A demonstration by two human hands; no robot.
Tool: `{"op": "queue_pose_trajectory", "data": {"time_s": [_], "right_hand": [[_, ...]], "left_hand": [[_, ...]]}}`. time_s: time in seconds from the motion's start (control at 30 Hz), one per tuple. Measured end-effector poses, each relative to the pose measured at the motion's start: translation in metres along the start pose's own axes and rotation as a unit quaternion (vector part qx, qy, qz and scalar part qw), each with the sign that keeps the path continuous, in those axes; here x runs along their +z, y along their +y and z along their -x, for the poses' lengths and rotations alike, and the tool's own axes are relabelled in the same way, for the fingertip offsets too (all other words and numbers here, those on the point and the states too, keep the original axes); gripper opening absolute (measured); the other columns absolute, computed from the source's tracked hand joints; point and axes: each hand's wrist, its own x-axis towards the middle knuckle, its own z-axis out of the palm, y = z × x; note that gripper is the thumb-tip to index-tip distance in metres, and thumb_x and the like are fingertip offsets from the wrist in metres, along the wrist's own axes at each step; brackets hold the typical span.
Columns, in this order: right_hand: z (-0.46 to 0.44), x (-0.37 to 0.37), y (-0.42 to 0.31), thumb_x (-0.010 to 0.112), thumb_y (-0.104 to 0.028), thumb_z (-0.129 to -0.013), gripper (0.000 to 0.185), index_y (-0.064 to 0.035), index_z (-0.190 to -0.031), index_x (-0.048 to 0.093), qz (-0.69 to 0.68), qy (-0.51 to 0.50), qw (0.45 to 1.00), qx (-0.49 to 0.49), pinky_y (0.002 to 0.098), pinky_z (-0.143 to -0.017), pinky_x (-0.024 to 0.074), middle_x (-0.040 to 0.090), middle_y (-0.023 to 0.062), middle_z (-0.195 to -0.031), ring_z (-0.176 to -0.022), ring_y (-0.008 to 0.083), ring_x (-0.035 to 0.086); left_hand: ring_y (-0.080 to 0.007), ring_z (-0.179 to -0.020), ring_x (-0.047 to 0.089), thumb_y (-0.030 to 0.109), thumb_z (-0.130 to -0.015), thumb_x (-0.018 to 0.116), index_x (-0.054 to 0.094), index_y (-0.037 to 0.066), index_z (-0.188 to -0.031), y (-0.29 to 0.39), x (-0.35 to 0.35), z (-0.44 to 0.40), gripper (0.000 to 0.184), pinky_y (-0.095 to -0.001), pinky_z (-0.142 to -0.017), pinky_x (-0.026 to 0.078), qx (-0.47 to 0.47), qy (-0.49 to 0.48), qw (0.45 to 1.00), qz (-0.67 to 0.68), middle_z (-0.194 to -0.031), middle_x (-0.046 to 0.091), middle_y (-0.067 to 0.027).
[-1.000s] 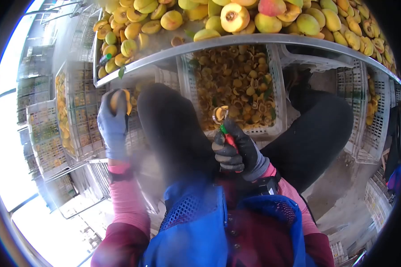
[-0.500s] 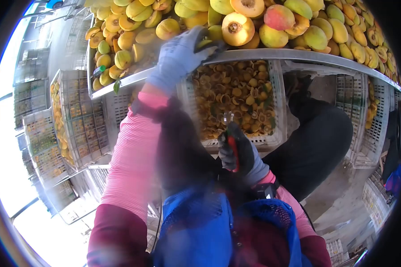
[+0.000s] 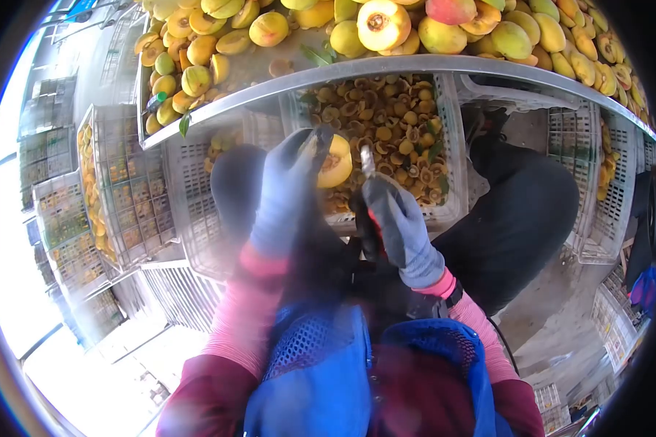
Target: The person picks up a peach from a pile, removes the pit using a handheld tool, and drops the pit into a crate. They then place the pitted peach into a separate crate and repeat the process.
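My left hand, in a grey-blue glove with dark fingertips, is closed around a halved yellow peach. The cut face of the peach points toward my right hand. My gloved right hand grips pliers with a bright metal head and red and black handles. The metal tip points up, a short way right of the peach and apart from it. Both hands are above a white plastic crate of small brown-yellow cut pieces, in front of the metal-edged table.
Whole and halved peaches are heaped on the table, with green leaves near its edge. Stacked crates holding fruit stand at the left, and another crate at the right. My dark-trousered knee is beside the middle crate.
My left hand has come down from the heap on the table and now holds a halved peach. My right hand has risen slightly with the pliers, whose handles now appear spread.
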Motion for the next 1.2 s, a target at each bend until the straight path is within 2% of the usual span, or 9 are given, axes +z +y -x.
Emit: {"op": "queue_pose_trajectory", "data": {"time_s": [0.13, 0.17, 0.5, 0.73, 0.87, 1.0, 1.03, 1.13, 1.2], "right_hand": [[0.001, 0.007, 0.013, 0.054, -0.022, -0.091, 0.031, -0.0016, -0.114, 0.052, 0.243, -0.009, 0.945, -0.217, 0.0343, -0.063, 0.0442, 0.060, 0.0132, -0.085, -0.073, 0.0262, 0.058], [0.003, 0.009, 0.016, 0.054, -0.022, -0.091, 0.032, 0.0001, -0.114, 0.052, 0.290, 0.009, 0.919, -0.268, 0.0383, -0.071, 0.0449, 0.061, 0.0172, -0.089, -0.080, 0.0327, 0.060], [0.015, -0.002, 0.045, 0.049, -0.024, -0.093, 0.028, -0.0013, -0.109, 0.051, 0.318, 0.045, 0.904, -0.282, 0.0372, -0.065, 0.0456, 0.058, 0.0150, -0.079, -0.071, 0.0302, 0.058], [0.035, 0.003, 0.003, 0.045, -0.041, -0.095, 0.033, -0.0094, -0.095, 0.055, -0.067, -0.154, 0.980, 0.103, 0.0247, -0.033, 0.0322, 0.049, 0.0028, -0.064, -0.040, 0.0109, 0.040], [0.018, -0.013, 0.012, 0.035, -0.052, -0.095, 0.047, -0.0101, -0.096, 0.056, -0.421, -0.389, 0.774, 0.268, 0.0239, -0.030, 0.0290, 0.045, 0.0006, -0.060, -0.038, 0.0089, 0.036], [0.008, -0.011, 0.021, 0.031, -0.050, -0.096, 0.050, -0.0076, -0.109, 0.054, -0.491, -0.513, 0.663, 0.237, 0.0228, -0.033, 0.0318, 0.042, -0.0002, -0.059, -0.040, 0.0081, 0.037], [0.005, -0.012, 0.023, 0.031, -0.050, -0.096, 0.050, -0.0076, -0.110, 0.053, -0.490, -0.514, 0.663, 0.237, 0.0227, -0.033, 0.0322, 0.041, -0.0003, -0.058, -0.040, 0.0081, 0.037], [0.002, -0.016, 0.033, 0.031, -0.050, -0.096, 0.048, -0.0080, -0.110, 0.052, -0.486, -0.504, 0.671, 0.246, 0.0226, -0.033, 0.0323, 0.040, -0.0008, -0.057, -0.040, 0.0080, 0.036], [0.003, -0.015, 0.033, 0.032, -0.050, -0.096, 0.047, -0.0088, -0.104, 0.053, -0.477, -0.489, 0.682, 0.261, 0.0226, -0.033, 0.0309, 0.039, -0.0017, -0.057, -0.039, 0.0079, 0.035]], "left_hand": [[-0.0119, -0.072, 0.056, 0.027, -0.091, 0.056, 0.060, -0.002, -0.099, 0.003, 0.014, 0.026, 0.030, -0.0245, -0.061, 0.045, -0.010, 0.040, 0.999, 0.020, -0.078, 0.060, -0.0080], [-0.0118, -0.100, 0.056, 0.019, -0.095, 0.051, 0.053, -0.007, -0.119, -0.014, 0.007, 0.027, 0.035, -0.0239, -0.088, 0.043, 0.049, -0.002, 0.998, -0.028, -0.110, 0.060, -0.0084], [-0.0116, -0.091, 0.054, 0.017, -0.097, 0.045, 0.054, -0.007, -0.112, -0.002, 0.032, 0.054, 0.029, -0.0255, -0.082, 0.044, 0.142, 0.038, 0.989, -0.033, -0.100, 0.060, -0.0076], [-0.0280, -0.077, 0.063, 0.018, -0.086, 0.051, 0.059, -0.005, -0.099, 0.014, 0.014, 0.032, 0.028, -0.0312, -0.070, 0.048, 0.314, -0.063, 0.909, -0.265, -0.087, 0.062, -0.0179], [-0.0328, -0.077, 0.064, 0.018, -0.084, 0.051, 0.062, -0.002, -0.095, 0.021, 0.017, 0.025, 0.025, -0.0330, -0.068, 0.049, 0.330, -0.085, 0.881, -0.329, -0.083, 0.063, -0.0175], [-0.0235, -0.078, 0.064, 0.018, -0.087, 0.058, 0.059, -0.003, -0.103, 0.003, 0.020, 0.030, 0.027, -0.0309, -0.069, 0.049, 0.093, -0.117, 0.984, -0.096, -0.085, 0.065, -0.0118], [-0.0146, -0.074, 0.057, 0.022, -0.093, 0.049, 0.059, 0.000, -0.095, -0.008, 0.023, 0.032, 0.023, -0.0258, -0.068, 0.045, 0.201, -0.084, 0.969, -0.115, -0.081, 0.059, -0.0081], [-0.0105, -0.076, 0.053, 0.025, -0.093, 0.051, 0.059, 0.000, -0.094, -0.017, 0.024, 0.039, 0.026, -0.0240, -0.069, 0.043, 0.126, -0.042, 0.990, -0.041, -0.081, 0.058, -0.0047], [-0.0215, -0.072, 0.060, 0.020, -0.088, 0.055, 0.059, -0.001, -0.097, -0.010, 0.019, 0.041, 0.024, -0.0292, -0.067, 0.047, 0.110, -0.039, 0.988, -0.103, -0.081, 0.061, -0.0116]]}}
